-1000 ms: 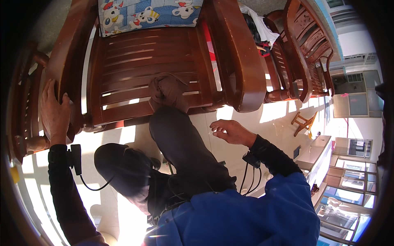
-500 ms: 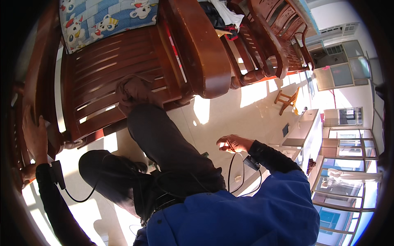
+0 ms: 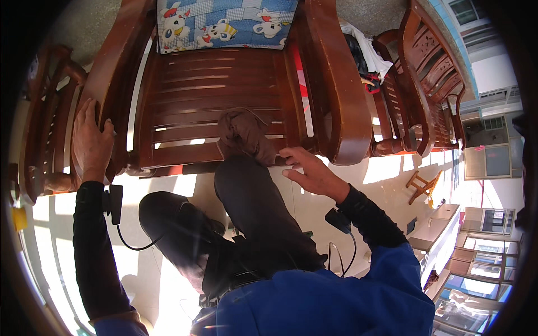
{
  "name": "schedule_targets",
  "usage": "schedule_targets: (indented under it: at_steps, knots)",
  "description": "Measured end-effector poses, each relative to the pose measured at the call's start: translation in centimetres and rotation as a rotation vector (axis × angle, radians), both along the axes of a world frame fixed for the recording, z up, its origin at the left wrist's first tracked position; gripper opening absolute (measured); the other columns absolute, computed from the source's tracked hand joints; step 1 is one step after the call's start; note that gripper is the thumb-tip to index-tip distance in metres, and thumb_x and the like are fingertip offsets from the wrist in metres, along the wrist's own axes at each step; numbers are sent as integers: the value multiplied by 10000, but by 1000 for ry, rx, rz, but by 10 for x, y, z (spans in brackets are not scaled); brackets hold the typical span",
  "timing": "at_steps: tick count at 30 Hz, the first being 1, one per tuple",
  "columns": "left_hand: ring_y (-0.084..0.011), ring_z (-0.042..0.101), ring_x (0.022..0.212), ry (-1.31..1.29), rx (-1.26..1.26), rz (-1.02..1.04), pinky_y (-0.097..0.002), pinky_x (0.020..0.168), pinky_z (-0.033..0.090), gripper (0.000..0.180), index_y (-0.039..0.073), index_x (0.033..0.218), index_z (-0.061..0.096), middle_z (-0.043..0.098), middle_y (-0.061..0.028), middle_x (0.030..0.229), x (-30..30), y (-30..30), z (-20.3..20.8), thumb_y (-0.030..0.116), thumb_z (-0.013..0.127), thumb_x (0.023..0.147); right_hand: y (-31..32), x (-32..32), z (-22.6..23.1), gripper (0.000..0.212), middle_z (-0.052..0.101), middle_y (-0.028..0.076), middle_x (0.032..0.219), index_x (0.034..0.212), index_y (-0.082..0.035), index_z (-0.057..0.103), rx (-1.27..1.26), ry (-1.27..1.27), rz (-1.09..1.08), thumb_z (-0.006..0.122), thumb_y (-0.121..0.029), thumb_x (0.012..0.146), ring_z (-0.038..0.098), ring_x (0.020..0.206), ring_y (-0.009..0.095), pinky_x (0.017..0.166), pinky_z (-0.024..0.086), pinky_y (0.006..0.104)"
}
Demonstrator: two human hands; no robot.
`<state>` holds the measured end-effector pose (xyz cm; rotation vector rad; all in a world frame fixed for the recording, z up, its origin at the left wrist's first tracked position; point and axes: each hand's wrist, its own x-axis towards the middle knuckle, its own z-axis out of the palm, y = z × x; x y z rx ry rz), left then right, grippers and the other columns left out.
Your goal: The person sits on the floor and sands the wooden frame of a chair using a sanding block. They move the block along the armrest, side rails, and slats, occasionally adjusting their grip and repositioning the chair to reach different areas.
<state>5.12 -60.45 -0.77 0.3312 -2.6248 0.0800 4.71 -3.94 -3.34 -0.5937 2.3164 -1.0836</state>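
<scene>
My left hand (image 3: 92,140) lies flat on the left armrest (image 3: 112,67) of a dark red-brown wooden chair, fingers stretched and thumb apart. A crumpled brown cloth (image 3: 244,131) lies on the slatted seat (image 3: 207,84), at its front edge, just beyond my right knee (image 3: 241,173). Close to the right of the cloth, my right hand (image 3: 316,172) is open above the seat's front, its fingers and thumb apart and nothing between them. Whether its fingertips touch the cloth, I cannot tell.
A blue cushion (image 3: 230,28) with cartoon animals stands at the chair's back. The wide right armrest (image 3: 339,95) is beyond my right hand. Further right are white and dark cloths (image 3: 367,56) on another wooden seat, a folding stool (image 3: 423,186) and a white table (image 3: 440,224).
My right hand has moved forward and left, from over the floor to beside the brown cloth. My left hand stays on the armrest. The view has turned, shifting the chair rightward.
</scene>
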Motion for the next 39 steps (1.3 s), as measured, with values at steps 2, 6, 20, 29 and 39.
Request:
schedule_targets:
  at_steps: [2, 6, 20, 29, 39]
  knots:
    - [-356, 517, 1479, -20, 47, 20, -470, 1209, 450, 604, 69, 1527, 554, 547, -120, 1606, 1, 8, 7, 164, 731, 958, -31, -28, -27, 664, 459, 231, 1602, 1565, -35, 469, 53, 94, 42, 769, -233, 1007, 551, 1419, 392, 1161, 489, 487]
    - [-350, 546, 1450, -10, 67, 42, -467, 1203, 459, 597, 67, 1503, 577, 571, -112, 1580, 3, 21, 16, 149, 735, 934, -91, -67, -78, 815, 385, 265, 1645, 1616, -100, 421, 156, 373, 130, 837, -281, 940, 402, 1515, 490, 1239, 393, 545]
    - [-351, 552, 1446, -3, 123, 79, -472, 1199, 463, 616, 81, 1482, 595, 579, -81, 1572, 6, 32, 26, 154, 727, 884, -171, -105, -122, 600, 578, 149, 1300, 1246, -141, 616, -163, 576, 168, 845, 61, 730, 586, 1182, 422, 1025, 520, 509]
    - [-313, 580, 1416, 95, 198, 77, -454, 1180, 480, 506, 90, 1403, 670, 629, -60, 1524, 7, 37, 27, 208, 730, 914, -125, -106, -101, 524, 601, 134, 1254, 1183, -94, 618, -27, 522, 173, 806, 106, 736, 592, 1191, 414, 1014, 518, 494]
    - [-341, 667, 1241, 508, 427, 309, -465, 1043, 535, 284, 50, 1165, 763, 736, -98, 1333, 19, 38, 8, 254, 725, 971, -170, -110, -61, 390, 653, 121, 1103, 1083, -84, 638, 200, 533, 366, 888, -196, 805, 623, 1081, 399, 943, 533, 488]
